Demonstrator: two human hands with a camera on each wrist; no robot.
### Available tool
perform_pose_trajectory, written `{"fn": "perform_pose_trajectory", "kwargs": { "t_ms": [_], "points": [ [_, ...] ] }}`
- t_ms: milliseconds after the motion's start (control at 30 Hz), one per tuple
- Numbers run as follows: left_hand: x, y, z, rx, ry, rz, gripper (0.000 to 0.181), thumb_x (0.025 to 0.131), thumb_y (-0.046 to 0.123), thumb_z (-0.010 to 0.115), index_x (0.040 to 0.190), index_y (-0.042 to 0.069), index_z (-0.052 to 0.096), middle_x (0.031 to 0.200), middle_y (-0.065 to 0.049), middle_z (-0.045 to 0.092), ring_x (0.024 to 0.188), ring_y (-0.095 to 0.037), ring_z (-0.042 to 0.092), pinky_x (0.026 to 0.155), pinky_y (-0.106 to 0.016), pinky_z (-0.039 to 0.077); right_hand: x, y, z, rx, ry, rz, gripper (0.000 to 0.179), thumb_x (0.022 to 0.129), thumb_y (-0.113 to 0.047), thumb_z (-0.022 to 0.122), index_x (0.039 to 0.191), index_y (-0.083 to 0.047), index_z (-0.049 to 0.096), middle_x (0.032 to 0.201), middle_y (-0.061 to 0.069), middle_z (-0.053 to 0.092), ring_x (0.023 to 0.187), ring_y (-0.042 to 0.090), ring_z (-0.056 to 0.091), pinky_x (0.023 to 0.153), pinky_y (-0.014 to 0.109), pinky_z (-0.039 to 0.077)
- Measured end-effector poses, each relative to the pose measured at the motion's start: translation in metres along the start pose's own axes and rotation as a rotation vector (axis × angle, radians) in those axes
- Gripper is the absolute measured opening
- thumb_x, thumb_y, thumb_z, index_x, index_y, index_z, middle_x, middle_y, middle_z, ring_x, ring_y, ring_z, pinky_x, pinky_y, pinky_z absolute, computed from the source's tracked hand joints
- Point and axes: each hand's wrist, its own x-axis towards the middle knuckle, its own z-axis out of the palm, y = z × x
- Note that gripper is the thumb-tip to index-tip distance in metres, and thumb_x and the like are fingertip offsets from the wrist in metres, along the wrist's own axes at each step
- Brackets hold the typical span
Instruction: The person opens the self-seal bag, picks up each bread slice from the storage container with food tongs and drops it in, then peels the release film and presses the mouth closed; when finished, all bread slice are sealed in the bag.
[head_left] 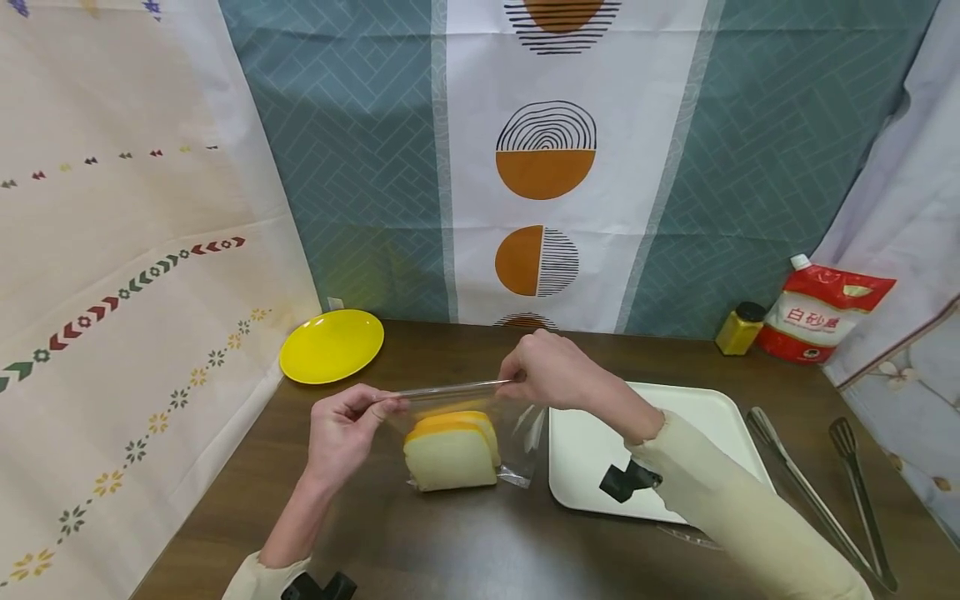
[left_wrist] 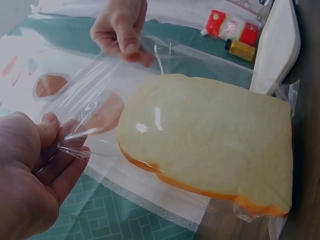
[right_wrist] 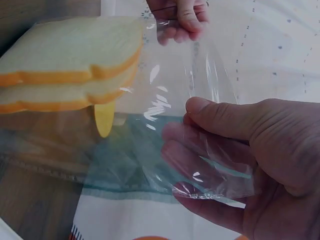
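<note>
Two slices of bread (head_left: 450, 458) with orange crusts stand inside a clear plastic bag (head_left: 525, 450), near the middle of the table. My left hand (head_left: 347, 429) pinches the left corner of the bag's top edge between thumb and fingers. At the other end of that edge, my right hand (head_left: 551, 371) grips the plastic, thumb against fingers. The top edge is stretched straight between both hands. In the left wrist view the bread (left_wrist: 210, 140) fills the bag's lower part. Both slices (right_wrist: 70, 65) show one behind the other in the right wrist view.
A white tray (head_left: 592, 467) lies right of the bag, under my right forearm. The yellow plate (head_left: 332, 346) sits at the back left. Metal tongs (head_left: 810, 492) lie far right. A yellow jar (head_left: 738, 329) with a black lid and a red-and-white pouch (head_left: 813, 317) stand at the back right.
</note>
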Motion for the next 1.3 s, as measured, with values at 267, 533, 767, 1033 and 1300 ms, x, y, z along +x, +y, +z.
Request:
{"fn": "perform_pose_trajectory", "kwargs": {
  "t_ms": [267,533,767,1033,1300],
  "points": [
    [-0.002,0.001,-0.003,0.09,0.008,-0.025,0.011,0.084,-0.015,0.07,0.092,-0.008,0.073,0.082,-0.014,0.074,0.075,-0.015,0.072,0.061,-0.02,0.054,-0.016,0.011,-0.001,0.047,0.019,0.034,0.004,0.084,-0.013,0.081,0.08,-0.013,0.08,0.07,-0.015,0.068,0.059,-0.002,0.057,0.056,0.023,0.05],
    [-0.003,-0.002,-0.007,0.086,-0.013,-0.011,0.011,0.085,-0.016,0.068,0.092,-0.008,0.072,0.082,-0.015,0.074,0.075,-0.018,0.072,0.072,-0.022,0.057,-0.03,0.022,-0.004,0.151,0.029,0.029,0.004,0.085,-0.008,0.08,0.082,-0.009,0.079,0.071,-0.007,0.07,0.053,0.0,0.054,0.052,0.025,0.05],
    [-0.004,-0.001,-0.004,0.089,-0.008,0.003,0.014,0.084,-0.018,0.067,0.093,-0.008,0.073,0.082,-0.016,0.074,0.075,-0.014,0.072,0.072,-0.021,0.056,-0.038,0.027,-0.002,0.186,0.047,0.037,0.006,0.087,-0.01,0.079,0.088,-0.005,0.08,0.075,-0.006,0.072,0.052,0.001,0.054,0.05,0.025,0.05],
    [-0.003,-0.001,-0.004,0.099,-0.01,-0.007,0.015,0.084,-0.018,0.068,0.093,-0.007,0.073,0.083,-0.015,0.074,0.076,-0.014,0.072,0.074,-0.023,0.057,-0.046,0.03,-0.002,0.182,0.082,0.049,0.005,0.087,-0.01,0.079,0.088,-0.005,0.08,0.076,-0.006,0.072,0.05,0.001,0.053,0.049,0.025,0.049],
    [-0.001,0.001,-0.004,0.095,-0.017,0.002,0.015,0.084,-0.018,0.067,0.094,-0.008,0.073,0.084,-0.016,0.074,0.077,-0.014,0.073,0.075,-0.024,0.057,-0.051,0.031,-0.003,0.185,0.114,0.053,0.003,0.085,-0.007,0.08,0.087,-0.008,0.081,0.078,-0.006,0.073,0.053,0.001,0.055,0.049,0.025,0.048]
  ]
}}
